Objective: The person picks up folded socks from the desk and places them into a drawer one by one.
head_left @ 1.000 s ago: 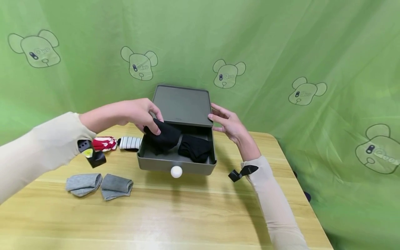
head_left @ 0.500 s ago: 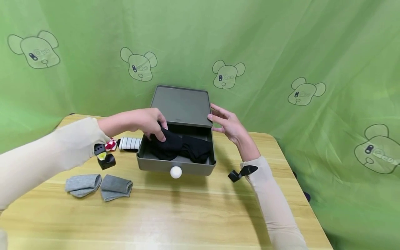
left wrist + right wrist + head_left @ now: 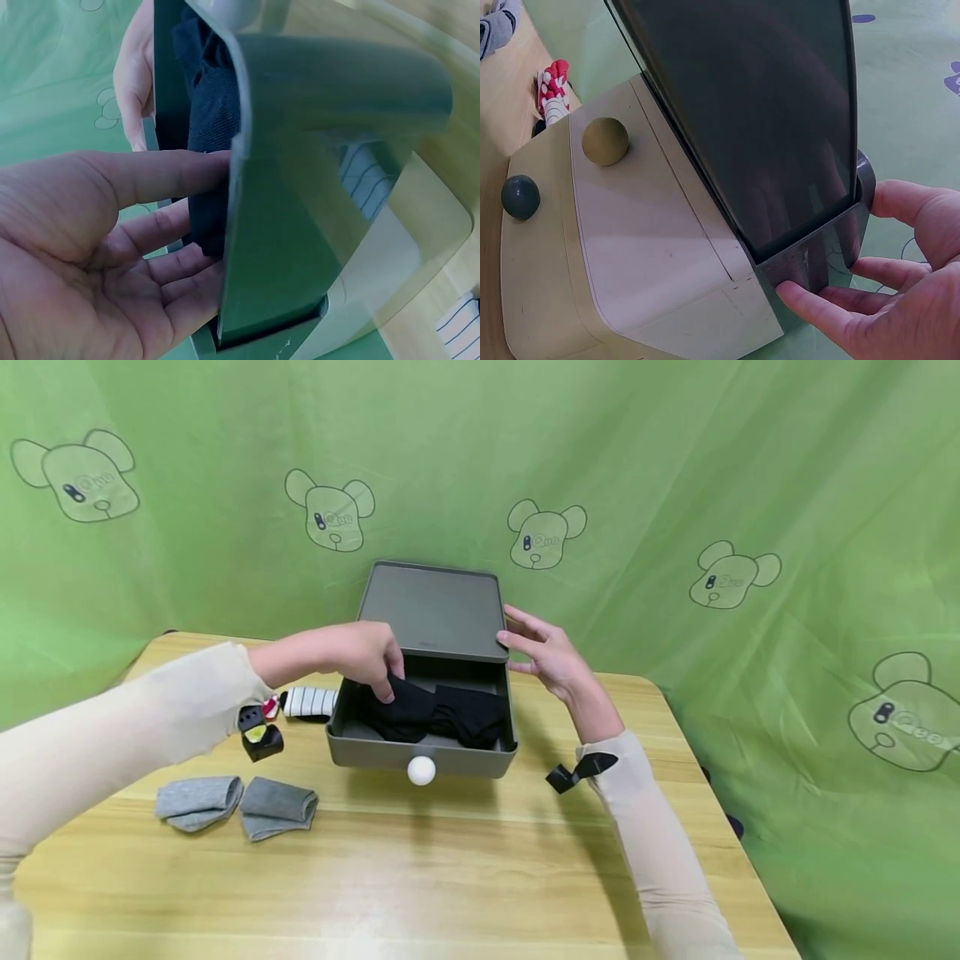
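In the head view a grey drawer (image 3: pixel 375 754) with a white knob (image 3: pixel 422 770) stands pulled out of a grey storage box (image 3: pixel 435 610). My left hand (image 3: pixel 366 653) reaches into its left part and holds a folded black sock (image 3: pixel 408 703) there. The left wrist view has thumb and fingers on either side of the dark ribbed cloth (image 3: pixel 215 112), fingertips partly hidden by the drawer wall. Another black sock (image 3: pixel 472 714) lies to the right in the drawer. My right hand (image 3: pixel 553 662) rests at the box's right front corner, thumb on the top edge, fingers along the side.
Two folded grey socks (image 3: pixel 277 807) lie on the wooden table (image 3: pixel 450 885) at front left. A striped white sock (image 3: pixel 309 702) lies left of the drawer, beside a red one (image 3: pixel 271 707) mostly hidden by my wrist. A green curtain (image 3: pixel 442 452) hangs behind.
My left hand has moved right and down into the drawer with the black sock, which now lies beside the other one. My right hand stays at the box corner.
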`<state>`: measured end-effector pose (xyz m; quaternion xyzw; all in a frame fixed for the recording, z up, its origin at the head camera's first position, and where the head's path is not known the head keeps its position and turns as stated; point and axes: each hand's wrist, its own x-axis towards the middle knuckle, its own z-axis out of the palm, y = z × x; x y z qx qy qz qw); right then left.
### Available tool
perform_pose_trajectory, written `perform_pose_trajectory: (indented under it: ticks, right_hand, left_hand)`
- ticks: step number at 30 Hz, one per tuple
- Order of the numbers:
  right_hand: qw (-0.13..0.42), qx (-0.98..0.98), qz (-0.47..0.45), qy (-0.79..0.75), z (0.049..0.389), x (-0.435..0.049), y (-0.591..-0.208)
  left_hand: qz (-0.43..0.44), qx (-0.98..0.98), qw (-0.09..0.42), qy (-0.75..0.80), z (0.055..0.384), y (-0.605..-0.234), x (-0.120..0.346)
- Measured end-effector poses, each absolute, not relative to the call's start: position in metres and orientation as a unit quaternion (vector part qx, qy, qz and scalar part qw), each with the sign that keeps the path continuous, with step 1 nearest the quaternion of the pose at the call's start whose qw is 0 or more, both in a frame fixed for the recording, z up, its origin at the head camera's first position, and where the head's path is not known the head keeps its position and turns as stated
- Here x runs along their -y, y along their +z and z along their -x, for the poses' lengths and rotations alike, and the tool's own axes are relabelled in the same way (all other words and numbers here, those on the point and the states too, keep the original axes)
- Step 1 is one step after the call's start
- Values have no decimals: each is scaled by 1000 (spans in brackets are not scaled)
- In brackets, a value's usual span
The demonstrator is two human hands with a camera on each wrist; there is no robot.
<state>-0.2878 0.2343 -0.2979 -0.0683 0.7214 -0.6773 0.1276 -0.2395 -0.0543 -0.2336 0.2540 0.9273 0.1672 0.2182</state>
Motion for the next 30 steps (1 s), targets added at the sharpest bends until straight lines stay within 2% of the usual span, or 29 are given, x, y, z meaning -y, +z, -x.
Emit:
perform_pose_trajectory:
  ticks: [13, 19, 24, 27, 30]
  right_hand:
    - [125, -720, 64, -680, 288, -235, -300]
    - [124, -717, 61, -684, 287, -235, -302]
    - [124, -718, 61, -683, 286, -235, -302]
    - [123, -721, 65, -679, 285, -234, -301]
    - [121, -723, 71, -676, 285, -234, -299]
  left_hand:
    - [-296, -939, 143, 98, 237, -242, 51]
    - [-305, -938, 100, 134, 228, -237, 59]
    - [-316, -916, 60, 240, 209, -228, 65]
    - [-328, -878, 90, 338, 191, -223, 66]
    - [-353, -810, 183, 430, 172, -225, 67]
